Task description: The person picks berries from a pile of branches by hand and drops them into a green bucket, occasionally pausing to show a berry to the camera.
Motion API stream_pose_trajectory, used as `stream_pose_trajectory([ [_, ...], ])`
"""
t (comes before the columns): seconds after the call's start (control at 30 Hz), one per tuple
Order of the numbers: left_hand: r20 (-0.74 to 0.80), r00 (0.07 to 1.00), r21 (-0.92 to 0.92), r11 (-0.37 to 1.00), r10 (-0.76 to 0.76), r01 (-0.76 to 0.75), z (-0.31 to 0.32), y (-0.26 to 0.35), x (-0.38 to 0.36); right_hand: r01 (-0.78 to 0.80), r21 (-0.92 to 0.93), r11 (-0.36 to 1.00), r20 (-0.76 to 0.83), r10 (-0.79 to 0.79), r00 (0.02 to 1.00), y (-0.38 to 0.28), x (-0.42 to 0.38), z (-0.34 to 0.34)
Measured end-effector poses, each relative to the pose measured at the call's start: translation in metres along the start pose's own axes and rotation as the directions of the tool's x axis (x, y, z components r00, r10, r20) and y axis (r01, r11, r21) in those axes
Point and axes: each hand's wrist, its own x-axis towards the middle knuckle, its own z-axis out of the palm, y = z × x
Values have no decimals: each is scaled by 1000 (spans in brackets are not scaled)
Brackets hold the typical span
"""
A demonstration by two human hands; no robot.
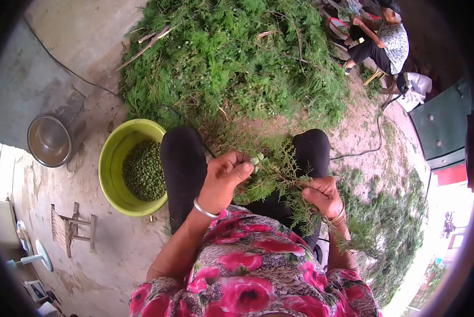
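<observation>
My right hand is closed around the stem of a leafy green conifer sprig, which spreads across my lap between my knees. Small pale green cones show at the thumb and fingertips of my left hand, pinched there beside the sprig's left end. To the left of my left knee stands a yellow-green bucket, with many of the same kind of small round green cones in its bottom.
A large heap of cut conifer branches lies ahead; more greenery spreads at the right. On the left are a metal basin and a small woven stool. Another person sits at the upper right. A dark cable crosses the floor.
</observation>
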Motion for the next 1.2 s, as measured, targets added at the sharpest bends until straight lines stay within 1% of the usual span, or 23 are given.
stream_pose_trajectory([
  [0.03,-3,999,-15,999,49,-49,2,-3,0,-8,-33,999,-2,8,1000,-3,-1,2],
  [0.1,18,986,74,983,168,-168,5,-5,1,-9,-62,998,4,10,1000,-11,0,6],
  [0.17,-49,993,265,960,105,-88,11,3,1,-8,-92,996,12,9,1000,-16,3,11],
  [0.2,-50,993,263,961,103,-86,11,3,2,27,-130,991,39,-23,999,-18,5,13],
  [0.27,-15,965,525,823,263,-216,12,2,4,91,-216,972,99,-71,993,-15,8,12],
  [0.3,-16,966,525,824,260,-213,11,-1,6,88,-215,973,99,-68,993,-10,9,11],
  [0.37,90,886,620,670,456,-408,9,-7,9,161,-243,957,106,-139,985,-2,10,11],
  [0.5,44,921,616,716,387,-330,6,-5,6,161,-243,957,82,-145,986,-4,12,15],
  [0.57,-90,957,460,864,275,-205,7,-2,6,231,-275,933,114,-207,972,-2,13,15],
  [0.6,-177,981,326,945,78,-17,10,5,3,230,-275,934,113,-206,972,-3,13,17],
  [0.63,-176,981,326,945,77,-16,8,5,4,182,-220,958,67,-172,983,-5,13,21],
  [0.67,-255,967,113,993,10,20,6,4,8,136,-163,977,23,-134,991,-6,13,23],
  [0.7,-317,946,-107,993,-72,40,3,3,12,136,-162,977,21,-134,991,-7,13,22],
  [0.77,-264,964,-146,988,8,-48,-21,0,20,64,-136,989,-12,-66,998,-8,10,18],
  [0.83,-173,982,-226,974,-73,33,-35,17,16,29,-98,995,-28,-31,999,-4,6,6],
  [0.87,-132,988,-225,973,-82,51,-34,23,14,-6,-60,998,-40,4,999,-3,6,3],
  [0.9,-134,988,-224,973,-82,50,-32,25,11,-6,-59,998,-38,4,999,-6,6,4],
  [0.97,-75,992,-198,977,-98,81,-25,23,5,7,-27,1000,-40,-8,999,-16,8,9],
  [1.0,-98,994,-224,974,-58,35,-23,14,4,9,-26,1000,-36,-10,999,-16,9,9],
  [1.03,-106,988,-300,951,-109,72,-20,8,4,-7,-30,1000,-29,6,1000,-15,9,9],
  [1.1,-133,991,-146,989,-10,-10,-15,1,5,-23,-37,999,-24,22,999,-12,8,8],
  [1.13,-132,991,-147,989,-10,-10,-11,1,5,-10,-46,999,-1,10,1000,-10,8,7],
  [1.2,-108,994,-2,999,36,-36,-4,6,6,0,-56,998,24,1,1000,-7,8,5],
])
